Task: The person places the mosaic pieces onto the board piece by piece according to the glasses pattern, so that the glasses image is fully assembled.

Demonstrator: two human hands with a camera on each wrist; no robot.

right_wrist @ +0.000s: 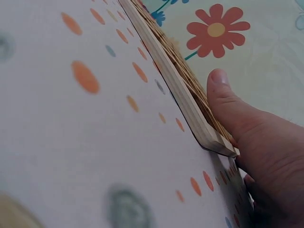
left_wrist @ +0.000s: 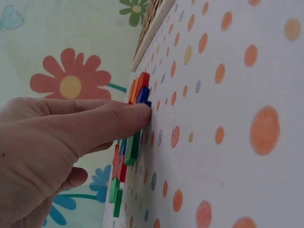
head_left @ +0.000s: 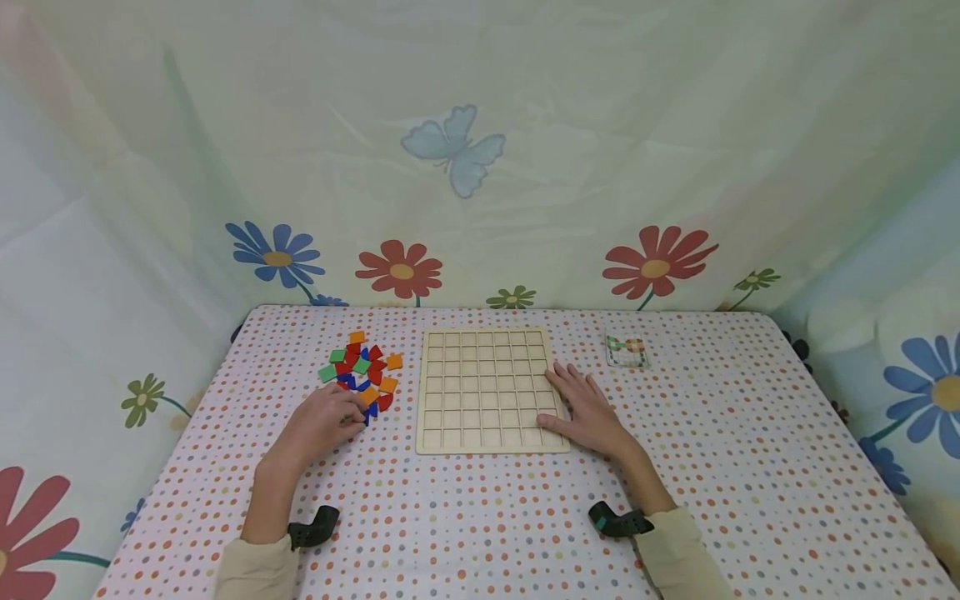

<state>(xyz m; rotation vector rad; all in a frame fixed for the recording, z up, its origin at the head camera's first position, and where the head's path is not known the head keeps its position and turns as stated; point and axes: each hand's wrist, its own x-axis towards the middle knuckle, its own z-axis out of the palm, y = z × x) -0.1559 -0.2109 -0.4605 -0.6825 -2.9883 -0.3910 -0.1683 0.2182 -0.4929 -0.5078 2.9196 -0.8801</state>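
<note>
Fingers bunched, head view: left hand (head_left: 320,422) at tiles (head_left: 362,366) left of the board (head_left: 490,390), right hand (head_left: 588,413) spread over its edge; left wrist view — thumb by a blue tile (left_wrist: 143,95), grip unclear; right wrist view — the board's thick side.

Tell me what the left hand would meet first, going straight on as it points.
The left hand would probably meet a blue tile at its fingertips; whether they already touch is unclear.
</note>
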